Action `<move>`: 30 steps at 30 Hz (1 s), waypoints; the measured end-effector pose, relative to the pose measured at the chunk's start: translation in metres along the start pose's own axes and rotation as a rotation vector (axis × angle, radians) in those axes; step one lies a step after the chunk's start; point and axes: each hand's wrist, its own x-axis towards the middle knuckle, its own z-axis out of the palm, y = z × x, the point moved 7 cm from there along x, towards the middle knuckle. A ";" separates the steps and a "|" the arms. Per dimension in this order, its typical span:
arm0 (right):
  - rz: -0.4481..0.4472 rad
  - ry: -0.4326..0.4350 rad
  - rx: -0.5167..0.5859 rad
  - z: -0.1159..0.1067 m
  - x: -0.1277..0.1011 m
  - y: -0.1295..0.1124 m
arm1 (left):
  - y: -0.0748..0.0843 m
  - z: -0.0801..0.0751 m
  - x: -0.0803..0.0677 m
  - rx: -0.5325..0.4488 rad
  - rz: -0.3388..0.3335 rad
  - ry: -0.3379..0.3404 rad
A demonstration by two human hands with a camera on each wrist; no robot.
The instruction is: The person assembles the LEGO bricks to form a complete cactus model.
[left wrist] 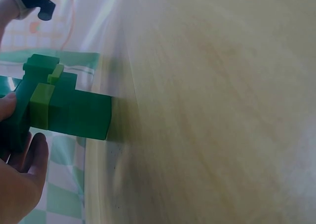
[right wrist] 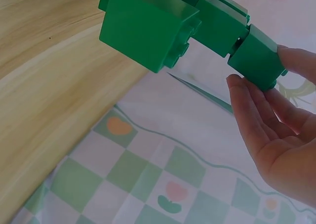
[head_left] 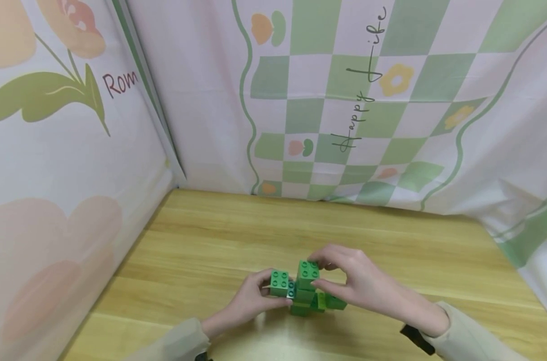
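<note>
The left hand (head_left: 250, 301) pinches a green block (head_left: 280, 282) at the 9 o'clock side of the green block stack (head_left: 307, 296); the right hand (head_left: 359, 286) curls round the stack's top from 3 o'clock; the stack stands on the wooden table (head_left: 210, 240); flowery cloth walls (head_left: 345, 100) rise at 12 o'clock.

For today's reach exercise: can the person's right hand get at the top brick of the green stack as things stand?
Probably yes: the right hand already curls around the top brick, with nothing between; the left hand holds a side brick.
</note>
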 end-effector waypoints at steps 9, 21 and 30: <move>-0.020 0.001 0.001 0.002 0.000 -0.002 | -0.002 -0.001 0.001 -0.002 0.008 0.003; 0.047 -0.039 0.111 0.006 0.006 0.004 | -0.004 -0.001 0.002 0.017 0.032 0.013; 0.069 -0.079 0.117 0.008 0.009 0.006 | -0.002 -0.001 0.002 0.008 0.000 0.014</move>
